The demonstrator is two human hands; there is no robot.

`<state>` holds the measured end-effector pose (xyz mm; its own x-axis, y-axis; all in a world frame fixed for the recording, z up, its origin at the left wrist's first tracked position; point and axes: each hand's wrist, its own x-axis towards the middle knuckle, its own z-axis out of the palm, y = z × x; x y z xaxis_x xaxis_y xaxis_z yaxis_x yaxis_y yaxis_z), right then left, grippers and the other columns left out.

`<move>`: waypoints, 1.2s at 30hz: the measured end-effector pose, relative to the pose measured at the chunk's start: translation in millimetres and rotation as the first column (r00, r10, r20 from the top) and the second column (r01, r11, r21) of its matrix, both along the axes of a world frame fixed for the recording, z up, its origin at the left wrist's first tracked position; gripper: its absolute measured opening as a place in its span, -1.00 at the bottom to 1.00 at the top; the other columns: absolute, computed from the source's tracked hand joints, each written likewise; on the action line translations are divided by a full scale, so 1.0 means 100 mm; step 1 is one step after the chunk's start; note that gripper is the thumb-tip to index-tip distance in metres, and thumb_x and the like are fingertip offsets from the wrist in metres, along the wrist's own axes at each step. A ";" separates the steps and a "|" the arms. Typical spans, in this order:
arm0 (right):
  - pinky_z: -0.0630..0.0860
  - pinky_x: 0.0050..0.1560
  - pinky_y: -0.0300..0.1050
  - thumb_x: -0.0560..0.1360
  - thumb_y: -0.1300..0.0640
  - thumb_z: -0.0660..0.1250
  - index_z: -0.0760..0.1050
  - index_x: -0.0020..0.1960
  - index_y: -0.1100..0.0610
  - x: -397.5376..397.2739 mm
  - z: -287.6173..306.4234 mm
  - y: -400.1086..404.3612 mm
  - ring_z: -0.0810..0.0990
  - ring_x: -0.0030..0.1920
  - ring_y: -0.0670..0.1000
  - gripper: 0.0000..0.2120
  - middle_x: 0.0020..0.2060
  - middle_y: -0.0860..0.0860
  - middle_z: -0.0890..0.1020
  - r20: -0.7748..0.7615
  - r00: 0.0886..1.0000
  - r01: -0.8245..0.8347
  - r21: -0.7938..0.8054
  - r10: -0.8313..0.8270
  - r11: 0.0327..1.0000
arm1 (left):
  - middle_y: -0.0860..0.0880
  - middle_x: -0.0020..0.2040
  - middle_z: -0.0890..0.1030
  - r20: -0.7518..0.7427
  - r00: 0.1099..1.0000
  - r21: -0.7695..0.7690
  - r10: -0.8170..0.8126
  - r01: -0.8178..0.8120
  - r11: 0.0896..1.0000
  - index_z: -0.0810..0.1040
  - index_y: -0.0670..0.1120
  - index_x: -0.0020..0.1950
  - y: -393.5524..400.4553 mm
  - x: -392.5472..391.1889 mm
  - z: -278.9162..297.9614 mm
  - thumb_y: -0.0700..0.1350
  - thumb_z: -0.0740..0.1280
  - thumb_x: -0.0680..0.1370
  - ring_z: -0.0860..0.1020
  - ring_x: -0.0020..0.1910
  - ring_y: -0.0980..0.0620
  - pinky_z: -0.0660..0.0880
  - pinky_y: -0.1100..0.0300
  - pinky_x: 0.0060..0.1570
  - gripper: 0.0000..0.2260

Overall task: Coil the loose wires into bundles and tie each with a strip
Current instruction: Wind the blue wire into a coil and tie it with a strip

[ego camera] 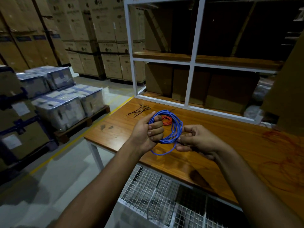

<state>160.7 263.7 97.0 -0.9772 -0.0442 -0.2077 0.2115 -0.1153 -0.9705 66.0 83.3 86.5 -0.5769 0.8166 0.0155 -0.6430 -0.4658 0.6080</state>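
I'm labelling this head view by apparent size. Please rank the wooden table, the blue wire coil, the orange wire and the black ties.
Largest to smallest as they look:
1. wooden table
2. blue wire coil, held by the left hand and right hand
3. black ties
4. orange wire, mostly hidden behind the coil, so this last ranking is unsure.

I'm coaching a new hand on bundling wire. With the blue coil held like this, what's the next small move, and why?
Probably wrap the last loose loop onto the blue coil. The left hand grips the coil, the right hand pinches its far side, and one loop hangs slack below. The black strips lie untouched on the table, so tying comes after.
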 end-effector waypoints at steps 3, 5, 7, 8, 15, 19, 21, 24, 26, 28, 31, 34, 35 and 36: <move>0.68 -0.25 -0.14 0.50 0.49 0.27 0.50 0.15 0.35 0.01 -0.06 -0.07 0.71 -0.29 0.07 -0.75 -0.22 0.24 0.69 0.000 0.997 0.074 -0.154 -0.075 0.985 | 0.10 -0.52 0.26 -0.001 1.000 0.036 -0.020 0.020 0.999 0.41 -0.08 -0.20 -0.01 0.00 -0.03 0.00 0.10 0.67 0.25 -0.63 0.18 0.08 0.33 -0.58 -0.69; 0.67 -0.26 -0.14 0.50 0.53 0.25 0.50 0.17 0.32 0.01 -0.08 -0.11 0.72 -0.27 0.09 -0.71 -0.20 0.25 0.68 -0.013 0.995 0.091 -0.188 -0.095 0.978 | 0.10 -0.50 0.27 -0.022 0.999 0.041 -0.027 0.028 0.999 0.41 -0.07 -0.19 -0.03 -0.01 -0.02 0.00 0.10 0.67 0.26 -0.61 0.18 0.13 0.33 -0.56 -0.71; 0.68 -0.24 -0.13 0.48 0.56 0.24 0.50 0.19 0.29 0.00 -0.10 -0.14 0.72 -0.22 0.11 -0.65 -0.16 0.26 0.67 -0.036 0.992 0.114 -0.192 -0.123 0.975 | 0.09 -0.51 0.28 -0.037 0.999 0.039 -0.015 0.016 0.999 0.40 -0.07 -0.19 -0.03 -0.01 -0.01 0.01 0.11 0.67 0.26 -0.60 0.18 0.18 0.32 -0.55 -0.71; 0.68 -0.22 -0.12 0.46 0.56 0.27 0.50 0.20 0.29 -0.01 -0.12 -0.16 0.72 -0.19 0.11 -0.63 -0.13 0.26 0.67 -0.049 0.988 0.133 -0.202 -0.145 0.970 | 0.09 -0.51 0.28 -0.038 0.999 0.036 0.000 0.002 0.999 0.39 -0.07 -0.20 -0.04 -0.01 0.00 0.01 0.10 0.67 0.26 -0.59 0.18 0.19 0.32 -0.54 -0.71; 0.68 -0.25 -0.03 0.38 0.58 0.37 0.45 0.19 0.26 -0.06 -0.22 -0.27 0.72 -0.19 0.15 -0.55 -0.17 0.21 0.68 -0.119 0.935 0.321 -0.114 -0.333 0.940 | 0.10 -0.54 0.24 -0.030 0.990 -0.008 0.141 -0.142 0.990 0.35 -0.06 -0.22 0.09 0.04 -0.10 0.02 0.07 0.66 0.22 -0.63 0.20 0.22 0.33 -0.59 -0.70; 0.68 -0.22 -0.01 0.52 0.48 0.27 0.41 0.30 0.26 -0.04 -0.16 -0.17 0.71 -0.20 0.19 -0.62 -0.14 0.26 0.68 -0.032 0.960 0.272 -0.114 -0.277 0.956 | 0.11 -0.55 0.24 -0.031 0.984 -0.016 0.177 -0.178 0.984 0.34 -0.06 -0.22 0.12 0.06 -0.15 0.03 0.06 0.66 0.20 -0.64 0.20 0.17 0.33 -0.61 -0.70; 0.69 -0.16 0.03 0.60 0.33 0.21 0.42 0.32 0.23 0.00 -0.07 -0.09 0.70 -0.19 0.20 -0.70 -0.05 0.31 0.65 0.019 0.982 0.191 -0.139 -0.190 0.972 | 0.10 -0.55 0.24 -0.037 0.984 -0.041 0.172 -0.174 0.984 0.34 -0.06 -0.22 0.13 0.06 -0.18 0.02 0.04 0.68 0.19 -0.64 0.20 0.15 0.33 -0.61 -0.68; 0.68 -0.07 0.07 0.60 0.03 0.24 0.43 0.37 0.11 0.02 0.04 0.04 0.70 -0.09 0.22 -0.63 0.11 0.34 0.61 0.034 0.998 0.049 -0.052 -0.047 0.997 | 0.10 -0.56 0.23 -0.037 0.990 -0.071 0.133 -0.135 0.988 0.34 -0.06 -0.23 0.17 0.10 -0.19 0.02 0.02 0.70 0.19 -0.65 0.20 0.12 0.33 -0.62 -0.66; 0.68 -0.06 0.06 0.56 0.01 0.25 0.44 0.37 0.11 -0.01 0.08 0.12 0.70 -0.06 0.21 -0.60 0.10 0.31 0.64 0.070 0.997 -0.048 0.045 0.044 0.998 | 0.10 -0.57 0.23 -0.042 0.994 -0.093 0.098 -0.101 0.991 0.35 -0.06 -0.24 0.20 0.12 -0.18 0.02 0.02 0.69 0.19 -0.66 0.20 0.09 0.33 -0.61 -0.65; 0.68 -0.04 0.04 0.60 0.08 0.22 0.44 0.34 0.23 -0.02 0.13 0.22 0.70 -0.05 0.20 -0.63 0.07 0.34 0.65 0.119 0.982 -0.155 0.072 0.146 0.985 | 0.10 -0.57 0.23 -0.038 0.998 -0.097 0.050 -0.054 0.994 0.37 -0.06 -0.26 0.22 0.13 -0.17 0.03 0.05 0.67 0.20 -0.66 0.20 0.08 0.33 -0.62 -0.65; 0.67 0.01 0.02 0.60 0.14 0.22 0.44 0.29 0.33 -0.01 0.20 0.34 0.69 0.03 0.25 -0.66 0.07 0.38 0.63 0.158 0.949 -0.292 0.116 0.273 0.949 | 0.10 -0.57 0.23 -0.050 0.999 -0.127 0.007 -0.013 0.992 0.41 -0.06 -0.29 0.24 0.14 -0.18 0.03 0.11 0.63 0.20 -0.66 0.20 0.09 0.34 -0.63 -0.67; 0.68 -0.09 -0.08 0.63 0.19 0.18 0.45 0.21 0.34 0.01 0.22 0.37 0.70 -0.02 0.23 -0.75 -0.03 0.35 0.67 0.138 0.950 -0.305 0.227 0.279 0.925 | 0.10 -0.56 0.21 -0.073 0.997 -0.176 0.018 -0.031 0.984 0.41 -0.07 -0.30 0.30 0.17 -0.15 0.03 0.15 0.61 0.19 -0.65 0.20 0.10 0.34 -0.61 -0.69; 0.68 -0.13 -0.12 0.64 0.20 0.18 0.45 0.18 0.33 0.01 0.21 0.38 0.71 -0.04 0.21 -0.77 -0.06 0.33 0.68 0.116 0.959 -0.281 0.250 0.260 0.927 | 0.09 -0.56 0.21 -0.084 0.996 -0.192 0.025 -0.041 0.981 0.40 -0.07 -0.28 0.31 0.17 -0.14 0.02 0.15 0.62 0.19 -0.65 0.19 0.12 0.34 -0.61 -0.69; 0.67 -0.15 -0.13 0.64 0.21 0.18 0.46 0.17 0.33 0.02 0.18 0.38 0.72 -0.06 0.21 -0.78 -0.08 0.32 0.68 0.090 0.967 -0.253 0.259 0.238 0.932 | 0.09 -0.55 0.21 -0.109 0.994 -0.218 0.028 -0.052 0.975 0.39 -0.08 -0.26 0.32 0.16 -0.13 0.02 0.13 0.64 0.20 -0.64 0.18 0.16 0.33 -0.61 -0.69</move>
<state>162.9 301.9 115.1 -0.9293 -0.2165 -0.2990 0.2553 0.2083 -0.9442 81.8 115.5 74.0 -0.6138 0.7830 -0.1003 -0.5542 -0.3370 0.7611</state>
